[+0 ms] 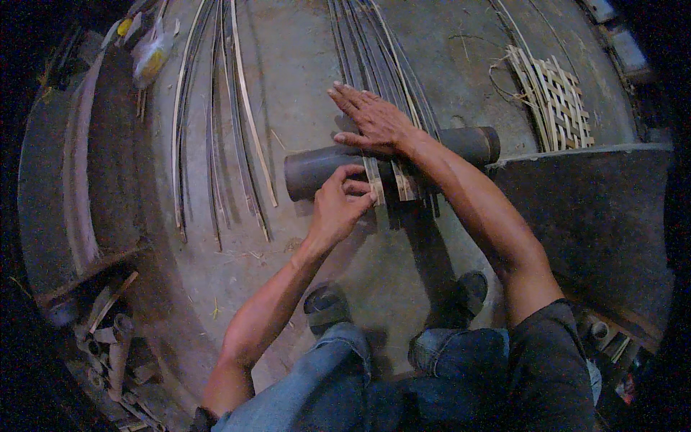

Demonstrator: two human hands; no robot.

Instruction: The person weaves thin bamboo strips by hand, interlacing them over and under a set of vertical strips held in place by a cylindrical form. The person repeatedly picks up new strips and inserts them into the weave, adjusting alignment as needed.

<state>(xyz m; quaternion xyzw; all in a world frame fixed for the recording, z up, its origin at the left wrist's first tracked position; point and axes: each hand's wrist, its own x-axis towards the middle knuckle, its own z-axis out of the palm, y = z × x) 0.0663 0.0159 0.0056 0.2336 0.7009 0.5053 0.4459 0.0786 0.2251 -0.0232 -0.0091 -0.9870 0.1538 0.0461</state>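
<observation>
A dark grey pipe [315, 170] lies crosswise on the concrete floor in front of my feet. Several long, thin bamboo strips [366, 45] run away from me, their near ends resting over the pipe. My left hand [338, 205] pinches the pale near end of one strip [373, 177] between thumb and fingertips, just on my side of the pipe. Above the pipe, my right hand [378, 121] lies palm down across the strips with its fingers stretched out. Part of the strips is hidden under it. To its right, another pale strip end [405, 184] sticks out toward me.
More loose strips [216, 137] lie on the floor to the left. At the far right is a partly woven bamboo piece [558, 101], above a dark board [590, 230]. Cut bamboo tubes [121, 345] are piled at the lower left. A plastic bag [150, 61] sits at the upper left.
</observation>
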